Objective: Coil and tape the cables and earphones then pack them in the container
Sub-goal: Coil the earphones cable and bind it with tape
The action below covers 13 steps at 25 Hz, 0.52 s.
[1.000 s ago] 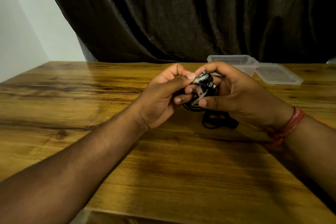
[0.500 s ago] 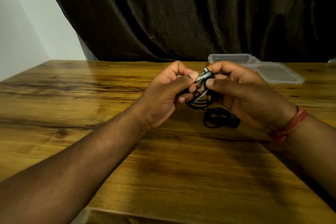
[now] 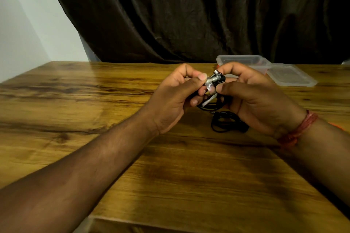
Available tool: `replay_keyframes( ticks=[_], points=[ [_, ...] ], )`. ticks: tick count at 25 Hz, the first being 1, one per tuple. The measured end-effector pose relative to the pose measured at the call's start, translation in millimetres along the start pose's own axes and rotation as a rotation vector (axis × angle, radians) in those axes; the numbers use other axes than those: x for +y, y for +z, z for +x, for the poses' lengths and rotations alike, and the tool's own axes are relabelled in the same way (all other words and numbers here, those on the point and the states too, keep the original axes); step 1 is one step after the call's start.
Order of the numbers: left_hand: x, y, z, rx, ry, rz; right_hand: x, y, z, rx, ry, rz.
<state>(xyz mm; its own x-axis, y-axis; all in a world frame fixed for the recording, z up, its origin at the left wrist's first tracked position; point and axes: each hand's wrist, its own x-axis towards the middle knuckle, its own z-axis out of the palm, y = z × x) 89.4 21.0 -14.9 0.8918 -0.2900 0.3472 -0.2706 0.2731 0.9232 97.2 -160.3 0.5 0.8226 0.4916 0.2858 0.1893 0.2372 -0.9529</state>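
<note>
While both of my hands meet above the middle of the desk [image 3: 94, 100], I judge the step in hand to be the taping of the coiled earphones [image 3: 215, 81]: my left hand [image 3: 170, 100] pinches the bundle between thumb and curled fingers, and my right hand [image 3: 251, 98] pinches it from the other side, thumb pressed low against it and forefinger curled over the top. A strip of clear tape [image 3: 210, 99] seems to hang from the silvery buds down toward the black loops below, though I cannot say for certain that it is tape and not a bit of cord. A second coiled cable [image 3: 227, 122] lies on the desk just under my right palm, apart from what I hold. Next, as I reckon it, the loose strip needs wrapping snugly round the loops without letting them spring open, so the left pinch must hold firm while the right smooths the end down. Then the bundle goes to the container [image 3: 244, 60], which stands open near the far right edge with its lid [image 3: 291, 75] beside it. My right hand hides part of the container, so I cannot tell what is in it; the tape roll is nowhere in view, and most of the coil is buried in my fingers.
</note>
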Motion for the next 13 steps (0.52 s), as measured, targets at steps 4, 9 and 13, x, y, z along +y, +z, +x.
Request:
replay_keyframes(
  ticks=[4, 9, 13],
  points=[
    [-5.8, -0.5, 0.9, -0.015, 0.035, 0.105, -0.8, 0.8, -0.5, 0.022, 0.025, -0.123],
    [-5.3, -0.2, 1.2, -0.024, 0.070, 0.131, -3.6, 0.6, -1.6, 0.004, 0.011, -0.085],
    [-5.9, 0.3, 1.5, -0.025, 0.090, 0.132, -2.7, 0.7, -1.0, 0.005, 0.009, -0.114]
  ],
)
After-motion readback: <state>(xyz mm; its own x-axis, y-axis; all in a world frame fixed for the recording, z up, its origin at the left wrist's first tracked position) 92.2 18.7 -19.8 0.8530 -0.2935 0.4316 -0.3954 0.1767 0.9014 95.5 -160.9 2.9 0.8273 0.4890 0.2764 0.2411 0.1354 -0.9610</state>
